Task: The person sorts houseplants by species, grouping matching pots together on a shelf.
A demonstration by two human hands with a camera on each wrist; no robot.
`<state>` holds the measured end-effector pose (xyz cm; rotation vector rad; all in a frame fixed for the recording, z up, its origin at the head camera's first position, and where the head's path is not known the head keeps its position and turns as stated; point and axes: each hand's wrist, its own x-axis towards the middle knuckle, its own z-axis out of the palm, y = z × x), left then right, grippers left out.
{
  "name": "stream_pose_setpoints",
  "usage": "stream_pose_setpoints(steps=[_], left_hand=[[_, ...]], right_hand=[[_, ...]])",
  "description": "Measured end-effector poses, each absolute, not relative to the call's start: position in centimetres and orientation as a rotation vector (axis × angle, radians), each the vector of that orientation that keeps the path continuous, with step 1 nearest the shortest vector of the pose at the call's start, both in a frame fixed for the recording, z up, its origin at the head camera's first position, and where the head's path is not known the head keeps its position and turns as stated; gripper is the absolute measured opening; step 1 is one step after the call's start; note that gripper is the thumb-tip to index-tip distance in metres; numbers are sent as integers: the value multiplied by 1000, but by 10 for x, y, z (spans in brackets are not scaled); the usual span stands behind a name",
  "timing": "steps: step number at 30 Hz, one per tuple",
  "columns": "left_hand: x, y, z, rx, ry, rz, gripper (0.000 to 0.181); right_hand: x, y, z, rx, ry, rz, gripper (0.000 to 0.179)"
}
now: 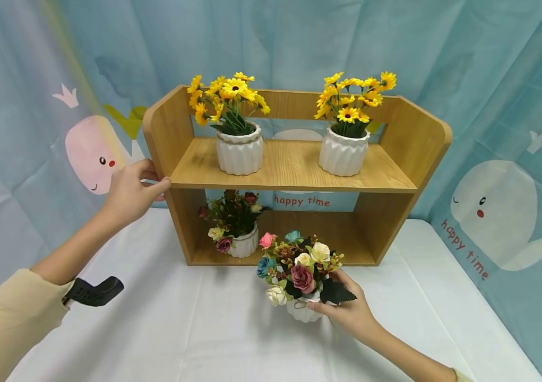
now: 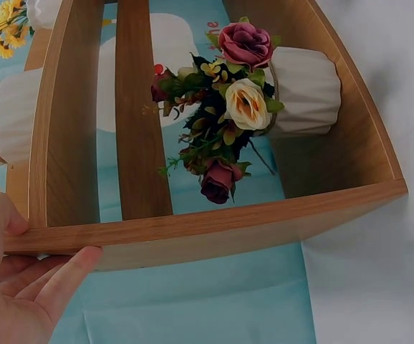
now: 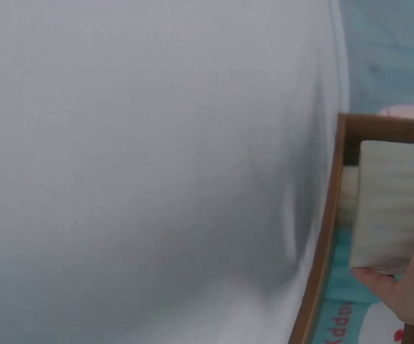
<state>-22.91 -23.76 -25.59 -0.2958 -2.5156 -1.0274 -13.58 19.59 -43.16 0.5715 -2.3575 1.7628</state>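
A two-tier wooden shelf [image 1: 294, 185] stands on the white table. My left hand [image 1: 132, 188] grips the front edge of its left side panel, thumb in front and fingers outside, as the left wrist view also shows. My right hand [image 1: 347, 310] holds a white pot [image 1: 303, 312] of mixed roses [image 1: 302, 270] in front of the lower tier. In the right wrist view that pot [image 3: 393, 204] hangs above the tablecloth, its flowers out of sight. Another pot of dark red and cream roses [image 1: 234, 223] sits at the lower tier's left.
On the upper tier stand two white pots, left [image 1: 239, 153] and right [image 1: 343, 154], with yellow flowers. A blue printed curtain [image 1: 271, 42] hangs behind. White cloth [image 1: 194, 329] covers the table. A black strap device [image 1: 94, 292] is on my left wrist.
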Motion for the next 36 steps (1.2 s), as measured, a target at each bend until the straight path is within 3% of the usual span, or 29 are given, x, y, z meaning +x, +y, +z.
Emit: stream_pose_setpoints(steps=[17, 36], left_hand=[[-227, -235, -255, -277, -2536, -1021, 31], [-229, -237, -256, -275, -2535, -1032, 33]], right_hand=[[-164, 208, -439, 367, -2284, 1757, 54], [-215, 210, -443, 236, -2297, 1589, 69]])
